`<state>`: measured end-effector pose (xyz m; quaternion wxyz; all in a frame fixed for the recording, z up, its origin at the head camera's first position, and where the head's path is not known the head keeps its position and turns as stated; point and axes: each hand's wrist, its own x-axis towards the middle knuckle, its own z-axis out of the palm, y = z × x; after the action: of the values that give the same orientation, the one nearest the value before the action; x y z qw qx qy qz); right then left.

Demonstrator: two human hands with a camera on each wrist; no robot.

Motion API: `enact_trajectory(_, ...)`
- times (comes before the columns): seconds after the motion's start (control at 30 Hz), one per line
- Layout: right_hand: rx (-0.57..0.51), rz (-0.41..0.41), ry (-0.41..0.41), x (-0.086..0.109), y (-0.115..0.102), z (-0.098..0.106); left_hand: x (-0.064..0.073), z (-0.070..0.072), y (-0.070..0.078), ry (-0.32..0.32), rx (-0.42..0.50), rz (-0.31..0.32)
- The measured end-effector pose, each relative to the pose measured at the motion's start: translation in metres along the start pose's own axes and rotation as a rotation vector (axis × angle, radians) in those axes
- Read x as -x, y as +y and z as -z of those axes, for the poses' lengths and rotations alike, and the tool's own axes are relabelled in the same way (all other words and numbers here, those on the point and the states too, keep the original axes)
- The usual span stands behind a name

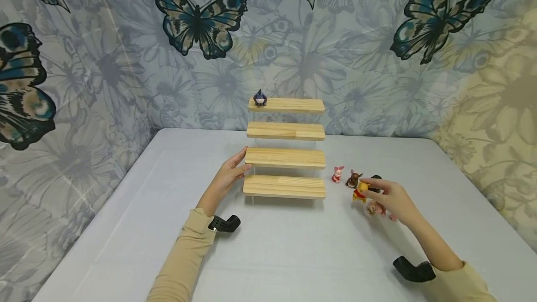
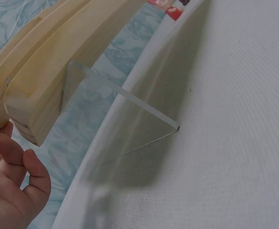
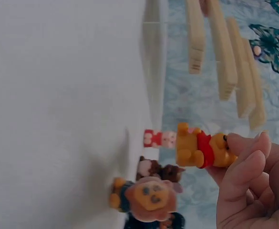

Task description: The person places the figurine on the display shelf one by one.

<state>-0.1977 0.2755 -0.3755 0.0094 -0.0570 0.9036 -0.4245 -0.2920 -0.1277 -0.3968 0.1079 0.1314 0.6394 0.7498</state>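
Note:
A four-tier wooden display stand [image 1: 289, 157] with clear supports stands on the table. At its left end, my left hand [image 1: 228, 174] holds the second tier from the bottom; in the left wrist view its curled fingers [image 2: 8, 148] touch the wood's end. My right hand [image 1: 392, 199] pinches a yellow bear figurine [image 3: 208, 150] in a red shirt by its head, right of the stand. The bear is raised off the table in the right wrist view. On the top tier's left end sits a dark blue and purple figurine [image 1: 260, 98].
Near the right hand stand a pink piglet figurine [image 1: 337, 174], a brown figurine [image 1: 354, 179], a lion-like figurine [image 3: 151, 198] and a dark-topped one [image 1: 376, 177], partly hidden. The white table [image 1: 189, 162] meets a butterfly-patterned wall covering [image 1: 319, 55].

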Motion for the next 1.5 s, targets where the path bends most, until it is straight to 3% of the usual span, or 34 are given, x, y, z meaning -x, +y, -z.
enact_trajectory(0.2, -0.042, 0.004, 0.008, -0.006, -0.02, 0.01, -0.004, 0.004, -0.009, 0.012, -0.03, -0.009)
enact_trajectory(0.43, -0.063, -0.008, 0.017, -0.018, -0.043, 0.015, -0.001, 0.003, -0.002, 0.006, -0.05, 0.012)
enact_trajectory(0.63, -0.081, -0.028, 0.035, -0.028, -0.053, 0.013, -0.006, 0.004, -0.01, 0.006, -0.046, -0.008)
enact_trajectory(0.97, -0.265, 0.004, 0.033, -0.05, -0.063, 0.002, -0.004, 0.005, -0.011, 0.014, -0.045, -0.015)
enact_trajectory(1.13, -0.284, 0.029, 0.027, -0.061, -0.071, -0.002, -0.003, 0.007, -0.012, -0.003, -0.067, -0.033)
enact_trajectory(1.5, -0.464, 0.117, 0.033, -0.088, -0.11, 0.005, -0.004, 0.008, -0.015, -0.021, -0.144, -0.083)
